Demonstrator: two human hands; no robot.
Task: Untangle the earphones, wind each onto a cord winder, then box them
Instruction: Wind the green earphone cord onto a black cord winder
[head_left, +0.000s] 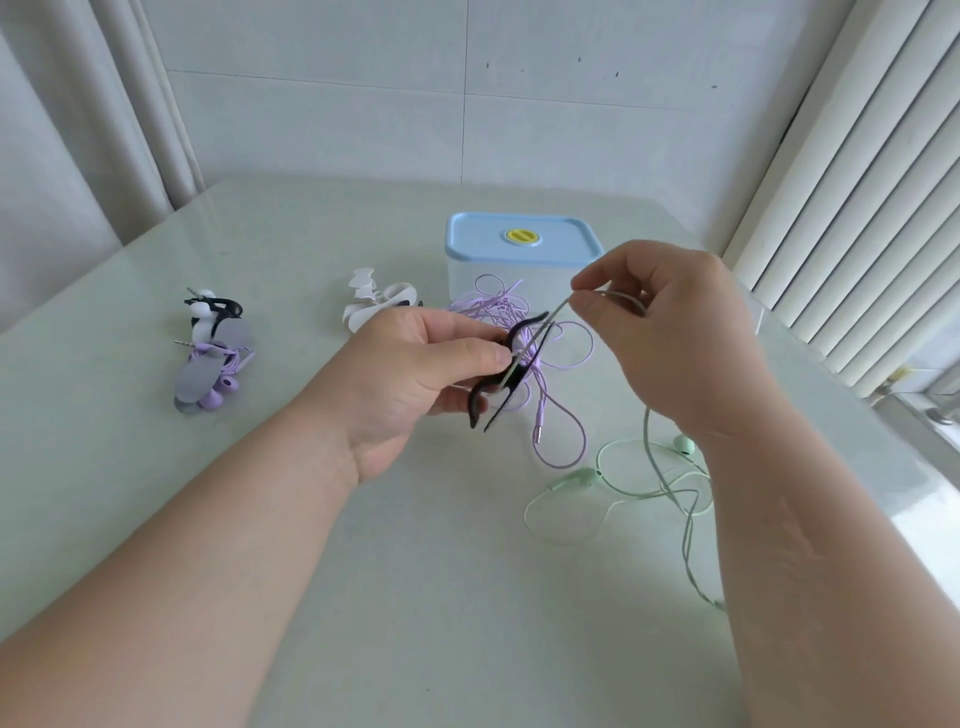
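A: Black, wavy-edged plastic cord winder (519, 332): who has it?

B: The left hand (410, 374) pinches it, thumb on top. The right hand (670, 332) pinches the pale green earphone cable (647, 441) taut to it.

A: What crowds them?

B: A loose purple earphone tangle (496, 306) just behind, before the clear blue-lidded box (519, 241). White winders (371, 306) and, I think, two wound sets (213, 358) lie left. The green cable trails toward the glossy table's (415, 571) right edge.
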